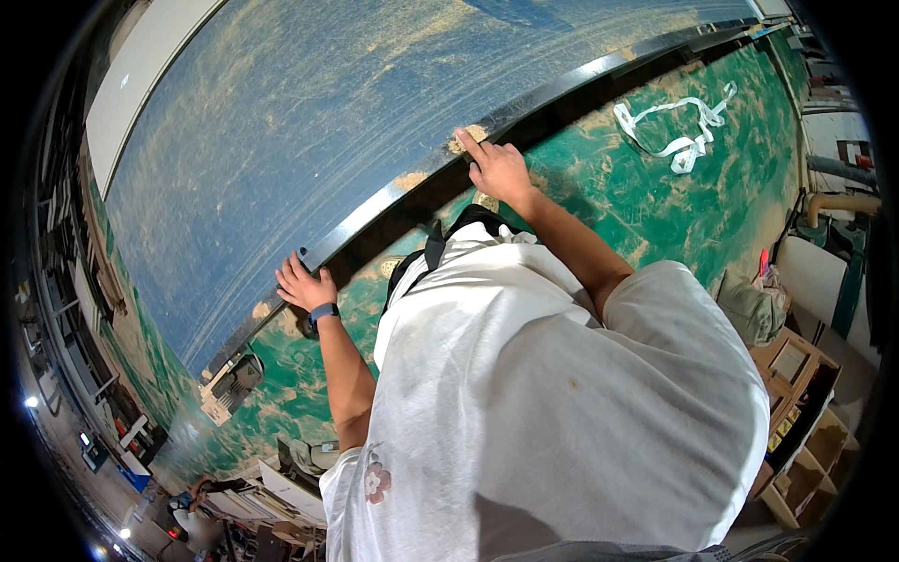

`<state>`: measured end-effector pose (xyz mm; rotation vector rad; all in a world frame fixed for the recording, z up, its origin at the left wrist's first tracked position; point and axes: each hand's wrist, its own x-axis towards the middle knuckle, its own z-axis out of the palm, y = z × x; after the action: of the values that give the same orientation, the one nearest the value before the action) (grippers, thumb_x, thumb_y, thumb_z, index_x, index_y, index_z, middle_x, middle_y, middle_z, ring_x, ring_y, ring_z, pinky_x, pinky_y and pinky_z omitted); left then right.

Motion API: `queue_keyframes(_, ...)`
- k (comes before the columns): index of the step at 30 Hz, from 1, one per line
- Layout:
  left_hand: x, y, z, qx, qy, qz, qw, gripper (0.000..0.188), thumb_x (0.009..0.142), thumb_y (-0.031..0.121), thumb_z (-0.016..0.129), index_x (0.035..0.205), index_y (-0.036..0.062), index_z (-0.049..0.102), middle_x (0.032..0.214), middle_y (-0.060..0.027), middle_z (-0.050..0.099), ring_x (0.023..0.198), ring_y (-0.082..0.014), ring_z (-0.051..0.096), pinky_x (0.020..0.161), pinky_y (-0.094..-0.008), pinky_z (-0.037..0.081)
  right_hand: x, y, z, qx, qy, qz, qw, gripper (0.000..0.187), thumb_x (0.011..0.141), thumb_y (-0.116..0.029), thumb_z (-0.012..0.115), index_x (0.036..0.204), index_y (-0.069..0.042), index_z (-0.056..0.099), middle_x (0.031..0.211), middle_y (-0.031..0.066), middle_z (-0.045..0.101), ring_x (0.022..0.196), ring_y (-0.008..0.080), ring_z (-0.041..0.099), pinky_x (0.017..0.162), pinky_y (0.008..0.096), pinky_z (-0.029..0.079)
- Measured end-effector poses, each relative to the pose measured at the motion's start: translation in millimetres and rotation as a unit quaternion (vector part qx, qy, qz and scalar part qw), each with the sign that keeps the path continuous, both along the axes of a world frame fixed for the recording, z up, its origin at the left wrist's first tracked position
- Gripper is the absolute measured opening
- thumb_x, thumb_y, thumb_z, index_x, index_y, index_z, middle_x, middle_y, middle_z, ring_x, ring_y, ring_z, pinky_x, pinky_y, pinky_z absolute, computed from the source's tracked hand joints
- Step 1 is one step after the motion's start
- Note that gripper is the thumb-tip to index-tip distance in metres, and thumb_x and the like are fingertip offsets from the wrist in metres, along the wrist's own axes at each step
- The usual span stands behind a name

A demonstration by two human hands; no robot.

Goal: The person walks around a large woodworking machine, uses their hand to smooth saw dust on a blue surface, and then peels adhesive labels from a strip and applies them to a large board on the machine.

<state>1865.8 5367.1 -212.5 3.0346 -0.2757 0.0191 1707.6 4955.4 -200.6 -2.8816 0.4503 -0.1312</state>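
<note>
A long blue surface (281, 140), streaked with sawdust, runs diagonally in front of me. Along its near side is a dark metal edge rail (361, 214). My left hand (304, 284), with a dark band on its wrist, rests on the rail with its fingers spread, holding nothing. Farther right, my right hand (499, 170) is at the rail too. Its index finger stretches out onto a small heap of sawdust (471, 137), while the other fingers bend loosely; nothing shows in its grip. Another sawdust patch (409, 181) lies on the rail between my hands.
Green floor (599, 215) dusted with sawdust surrounds my feet. A tangled white strap (688, 140) lies on it at the right. A motor (239, 382) sits by the rail's left end. Wooden boxes (805, 450) stand at the lower right. Another person (192, 520) is at the lower left.
</note>
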Motion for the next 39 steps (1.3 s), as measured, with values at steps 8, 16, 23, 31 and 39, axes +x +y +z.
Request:
queue_keyframes(8, 1, 0, -3, 0.005, -0.014, -0.004, 1.0, 0.076, 0.073, 0.021, 0.077, 0.142, 0.0221, 0.044, 0.148, -0.0059, 0.039, 0.144, -0.0311, 0.024, 0.116, -0.0579, 0.014, -17, -1, -2, 0.038, -0.083, -0.005, 0.996, 0.074, 0.081, -0.02, 0.063, 0.149, -0.016, 0.035, 0.08, 0.0093, 0.061, 0.068, 0.0305, 0.061, 0.07, 0.0419, 0.047)
queue_keyframes(16, 1, 1, -4, 0.004, -0.018, -0.006, 1.0, 0.075, 0.073, 0.021, 0.077, 0.141, 0.0219, 0.045, 0.147, -0.0056, 0.04, 0.144, -0.0311, 0.025, 0.116, -0.0579, 0.015, -21, 4, 5, 0.05, -0.064, -0.009, 0.997, 0.07, 0.082, -0.019, 0.062, 0.147, -0.014, 0.037, 0.082, 0.0107, 0.061, 0.07, 0.0309, 0.061, 0.071, 0.0434, 0.047)
queue_keyframes(23, 0, 1, -5, 0.003, -0.025, -0.009, 1.0, 0.075, 0.074, 0.022, 0.077, 0.141, 0.0222, 0.044, 0.148, -0.0054, 0.039, 0.144, -0.0306, 0.025, 0.116, -0.058, 0.015, -18, 3, 10, 0.038, -0.082, 0.007, 0.996, 0.061, 0.081, -0.018, 0.061, 0.14, -0.013, 0.046, 0.08, 0.0093, 0.061, 0.069, 0.0286, 0.062, 0.069, 0.0414, 0.047)
queue_keyframes(31, 0, 1, -4, 0.005, -0.02, -0.006, 1.0, 0.076, 0.074, 0.021, 0.077, 0.142, 0.0227, 0.044, 0.148, -0.0052, 0.039, 0.144, -0.0305, 0.025, 0.116, -0.0581, 0.015, -17, 2, 5, 0.031, -0.113, 0.016, 0.993, 0.046, 0.082, -0.019, 0.062, 0.127, -0.012, 0.056, 0.081, 0.0081, 0.064, 0.073, 0.0268, 0.064, 0.071, 0.04, 0.048)
queue_keyframes(39, 0, 1, -4, 0.005, -0.017, -0.008, 1.0, 0.076, 0.074, 0.021, 0.077, 0.142, 0.0218, 0.043, 0.148, -0.0057, 0.039, 0.145, -0.0308, 0.024, 0.116, -0.0582, 0.015, -16, 11, 9, 0.058, -0.107, 0.052, 0.991, 0.051, 0.083, -0.019, 0.06, 0.133, -0.015, 0.053, 0.082, 0.0084, 0.064, 0.074, 0.0275, 0.063, 0.073, 0.0404, 0.048)
